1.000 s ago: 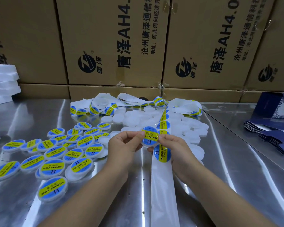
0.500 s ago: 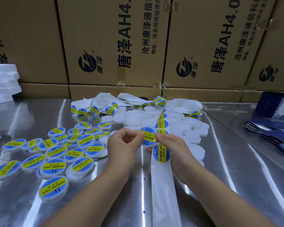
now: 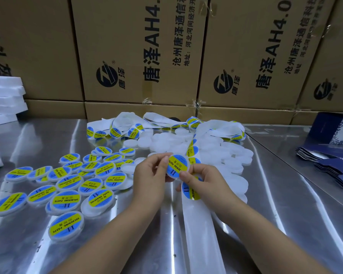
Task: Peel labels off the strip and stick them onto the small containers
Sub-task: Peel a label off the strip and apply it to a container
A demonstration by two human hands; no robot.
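A small round white container (image 3: 177, 166) bearing a blue and yellow label is held above the table's middle. My left hand (image 3: 150, 175) pinches its left edge with thumb and forefinger. My right hand (image 3: 205, 179) grips its lower right edge. Under my right hand runs the white label strip (image 3: 199, 220), with one blue and yellow label (image 3: 190, 192) showing just below my fingers and more further up the strip. Several labelled containers (image 3: 67, 200) lie at the left. Several plain white containers (image 3: 212, 151) are heaped behind my hands.
The metal table (image 3: 275, 204) carries loops of used backing strip (image 3: 127, 125) at the back. Cardboard boxes (image 3: 143, 56) wall off the rear. White foam pieces (image 3: 4, 99) are stacked far left. Dark blue folded cartons (image 3: 333, 163) lie at the right.
The label has gone from the strip onto the container. The container has tipped so that its labelled face points toward me, and my right hand has shifted from the strip to its lower edge.
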